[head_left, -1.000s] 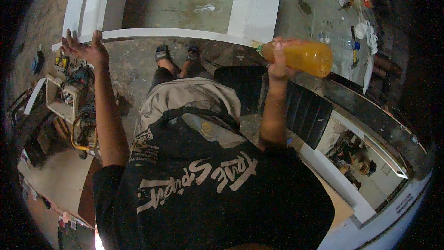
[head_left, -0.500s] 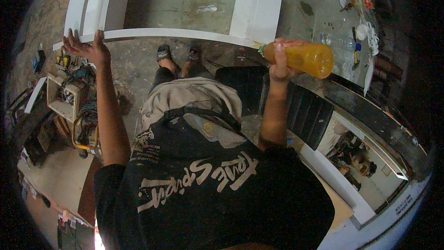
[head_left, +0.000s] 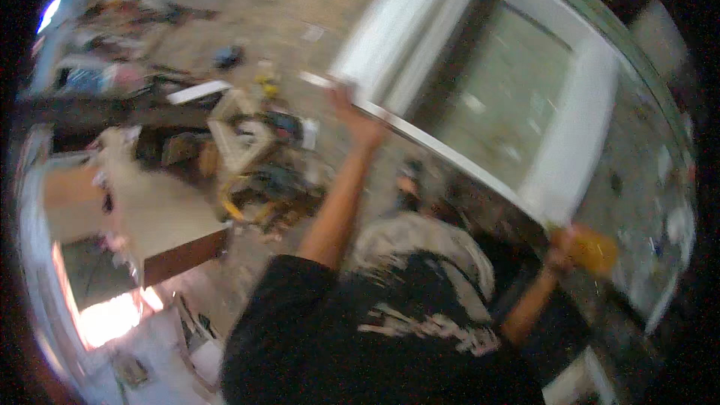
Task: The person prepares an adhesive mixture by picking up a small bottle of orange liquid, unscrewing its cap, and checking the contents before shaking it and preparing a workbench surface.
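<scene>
Swung toward the left, the person's view has carried everything rightward and tilted the white, open rectangular frame [head_left: 577, 135] since a half-second ago; both hands keep their places along it. From where I stand, the right hand [head_left: 562, 247] is wrapped round a see-through bottle of orange-yellow liquid [head_left: 598, 251], just beside the frame's near right corner. Its long axis runs roughly on from the near rail, neck toward that corner, base pointing out to the hand's right, away from the left hand [head_left: 358, 121]. That hand sits well apart at the rail's other end, thumb and fingers spread at the edge; the blur won't let me tell whether it presses. Left of it and closer to the body stands a beige-topped cabinet with a brown side [head_left: 169, 210].
</scene>
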{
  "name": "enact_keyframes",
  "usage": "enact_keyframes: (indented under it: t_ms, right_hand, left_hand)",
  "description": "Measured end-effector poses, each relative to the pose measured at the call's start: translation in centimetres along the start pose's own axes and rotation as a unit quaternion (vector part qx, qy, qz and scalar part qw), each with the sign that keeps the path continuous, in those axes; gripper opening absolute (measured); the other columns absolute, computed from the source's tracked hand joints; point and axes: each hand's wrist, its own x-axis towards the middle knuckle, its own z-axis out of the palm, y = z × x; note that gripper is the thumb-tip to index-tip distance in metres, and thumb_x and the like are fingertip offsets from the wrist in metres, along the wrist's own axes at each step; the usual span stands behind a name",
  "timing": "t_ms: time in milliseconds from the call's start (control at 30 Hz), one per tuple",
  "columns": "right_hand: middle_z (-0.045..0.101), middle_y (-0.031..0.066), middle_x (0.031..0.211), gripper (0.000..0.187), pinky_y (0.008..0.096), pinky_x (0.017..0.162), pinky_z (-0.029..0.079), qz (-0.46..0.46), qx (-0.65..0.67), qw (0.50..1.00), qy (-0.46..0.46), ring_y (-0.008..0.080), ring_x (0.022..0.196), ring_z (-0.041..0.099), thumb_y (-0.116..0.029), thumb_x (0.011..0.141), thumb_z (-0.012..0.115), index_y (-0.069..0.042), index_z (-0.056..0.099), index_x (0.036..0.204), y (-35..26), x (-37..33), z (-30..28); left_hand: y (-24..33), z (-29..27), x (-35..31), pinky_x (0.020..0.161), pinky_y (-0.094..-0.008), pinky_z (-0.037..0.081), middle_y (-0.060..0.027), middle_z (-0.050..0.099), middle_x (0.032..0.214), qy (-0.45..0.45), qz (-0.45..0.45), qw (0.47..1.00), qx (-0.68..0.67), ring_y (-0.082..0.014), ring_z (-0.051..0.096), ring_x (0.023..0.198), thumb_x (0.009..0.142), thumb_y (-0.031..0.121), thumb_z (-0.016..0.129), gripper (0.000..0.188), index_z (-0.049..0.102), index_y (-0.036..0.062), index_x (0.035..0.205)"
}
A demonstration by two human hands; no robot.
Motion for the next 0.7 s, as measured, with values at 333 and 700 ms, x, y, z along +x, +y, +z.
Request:
enact_keyframes:
  t_ms: [333, 700]
  right_hand:
    - [0.058, 0.0072, 0.092, 0.031, 0.0361, 0.078, 0.050, -0.023, -0.012, 0.995, 0.092, 0.0201, 0.082, 0.057, -0.007, 0.079, 0.073, -0.004, 0.054, 0.104, 0.1, 0.7, 0.3]
    - [0.058, 0.0095, 0.095, 0.046, 0.0364, 0.077, 0.051, 0.169, 0.189, 0.962, 0.102, 0.0218, 0.083, 0.059, -0.010, 0.078, 0.074, -0.002, 0.048, 0.115, 0.8, 2.0, 1.4]
  left_hand:
    - [5.2, -0.7, 1.1, 0.115, -0.0585, 0.009, -0.0182, 0.023, 0.157, -0.013, -0.001, 0.995, 0.102, -0.0429, 0.008, 0.147, 0.074, 0.072, 0.061, 0.096, 0.040, 0.0118, 0.146]
    - [5.5, -0.7, 0.8, 0.115, -0.0580, 0.013, -0.0183, 0.023, 0.157, -0.030, -0.015, 0.993, 0.112, -0.0447, 0.009, 0.147, 0.071, 0.067, 0.066, 0.096, 0.040, 0.0137, 0.146]
